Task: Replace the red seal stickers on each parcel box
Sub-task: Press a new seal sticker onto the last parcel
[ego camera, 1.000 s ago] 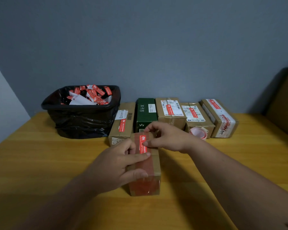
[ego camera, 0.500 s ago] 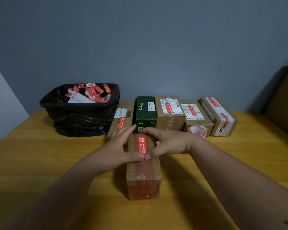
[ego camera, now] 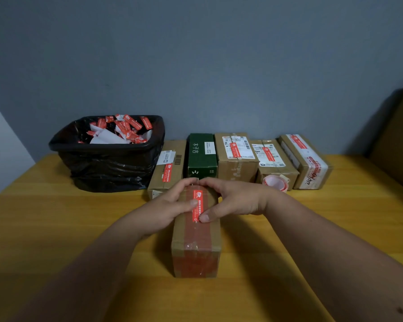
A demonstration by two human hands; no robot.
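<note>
A: As the list runs from the left, what comes first?

B: Item one, bin: black liner, holding loose red stickers and white backing paper, at the rear left of the surface. It is placed, I judge, to take peeled seals.

A: Next?

B: Item two, row of five boxes along the wall: brown box with a red sticker, green box, a taller box and a lower box each with a label and a red sticker, and an end box with red printed tape. A tape roll leans at the foot of the lower box.

A: And the work in hand?

B: Item three, parcel: long, lying at the centre with one end towards the person, well in front of the row. Its seal lies along the top, on the far half.

A: The grips?

B: Left hand: fingers curled round the far left edge, thumb on the seal. Right hand: fingers curled over the far end, thumb at the seal's near end. Both hold the parcel; the thumbs appear to press the seal flat.

A: Obstructions?

B: The green box stands just behind the fingers. The hands hide the parcel's far end.
</note>
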